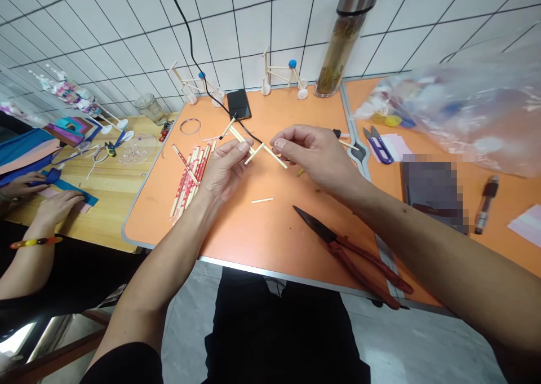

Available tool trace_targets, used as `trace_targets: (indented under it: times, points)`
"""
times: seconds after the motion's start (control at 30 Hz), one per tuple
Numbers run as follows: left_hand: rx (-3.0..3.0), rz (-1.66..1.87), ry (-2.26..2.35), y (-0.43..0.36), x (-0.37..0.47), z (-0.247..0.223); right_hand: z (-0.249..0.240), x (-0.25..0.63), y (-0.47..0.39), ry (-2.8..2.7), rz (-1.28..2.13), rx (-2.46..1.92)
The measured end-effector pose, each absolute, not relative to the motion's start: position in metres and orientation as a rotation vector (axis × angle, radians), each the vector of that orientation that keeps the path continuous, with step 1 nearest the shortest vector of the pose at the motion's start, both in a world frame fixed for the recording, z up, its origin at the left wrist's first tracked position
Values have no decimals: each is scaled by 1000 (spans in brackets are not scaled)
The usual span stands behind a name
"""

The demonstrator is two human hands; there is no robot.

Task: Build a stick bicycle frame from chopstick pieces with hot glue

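Between thumb and fingers, my left hand (pixel 230 163) grips a small frame of pale wooden sticks (pixel 274 155), parts of chopsticks by their look. One end of the frame has a dark tip; the other forms a branching shape pointing right. Close to that branching end is my right hand (pixel 310 150), fingers curled and thumb against them; what they hold, if anything, is hidden. Below the hands a short loose stick (pixel 262 200) lies on the orange table (pixel 249 232). Long-nosed pliers with red handles (pixel 338 243) rest nearer the front edge.
Wrapped chopsticks (pixel 186 184) lie left. A phone (pixel 239 103), two stick models (pixel 281 71) and a tea bottle (pixel 342 45) stand or lie along the tiled wall. Right are purple snips (pixel 379 147), a marker (pixel 486 203) and a plastic bag (pixel 465 113). A co-worker's hands (pixel 61 206) are far left.
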State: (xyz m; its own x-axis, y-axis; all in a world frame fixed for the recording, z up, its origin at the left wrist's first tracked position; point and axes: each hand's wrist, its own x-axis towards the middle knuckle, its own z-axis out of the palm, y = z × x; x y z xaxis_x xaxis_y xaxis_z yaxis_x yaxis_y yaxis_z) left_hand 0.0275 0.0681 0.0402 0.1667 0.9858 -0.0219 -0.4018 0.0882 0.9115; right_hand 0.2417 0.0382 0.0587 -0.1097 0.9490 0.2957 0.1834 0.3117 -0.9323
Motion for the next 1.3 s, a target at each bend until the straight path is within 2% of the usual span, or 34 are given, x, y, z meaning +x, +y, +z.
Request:
trace_targets:
  times: [0.3, 0.53, 0.67, 1.3]
  points:
    - [928, 1233, 855, 68, 30, 41, 54, 241, 40, -1615, 847, -1081]
    - [878, 1261, 868, 71, 29, 41, 43, 237, 41, -1678, 388, -1106]
    - [871, 1244, 872, 71, 29, 39, 41, 236, 38, -1790, 233, -1076]
    - [832, 1235, 925, 76, 26, 34, 32, 236, 35, -1954, -8, -1150]
